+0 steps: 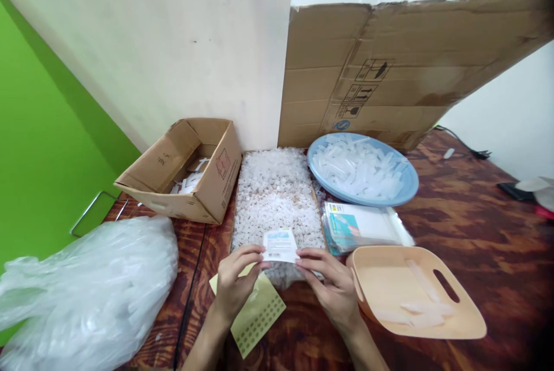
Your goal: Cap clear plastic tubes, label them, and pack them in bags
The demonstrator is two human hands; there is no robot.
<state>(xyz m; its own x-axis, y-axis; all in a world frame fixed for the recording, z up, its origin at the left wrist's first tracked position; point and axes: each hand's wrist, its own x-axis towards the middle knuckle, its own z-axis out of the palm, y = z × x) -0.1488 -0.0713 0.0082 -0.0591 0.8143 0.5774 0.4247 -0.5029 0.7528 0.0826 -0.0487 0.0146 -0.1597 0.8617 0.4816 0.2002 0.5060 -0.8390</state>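
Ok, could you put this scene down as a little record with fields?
left hand: pinching one side of the printed card
right hand: pinching its other side
held: printed card, barcode showing
under left hand: yellow sticker sheet
cardboard box: left, open
blue basin: right, translucent strips inside
peach bin: right, few strips inside

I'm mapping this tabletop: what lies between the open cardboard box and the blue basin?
In the head view, a bed of small whitish pieces lies between the open cardboard box and the blue basin.
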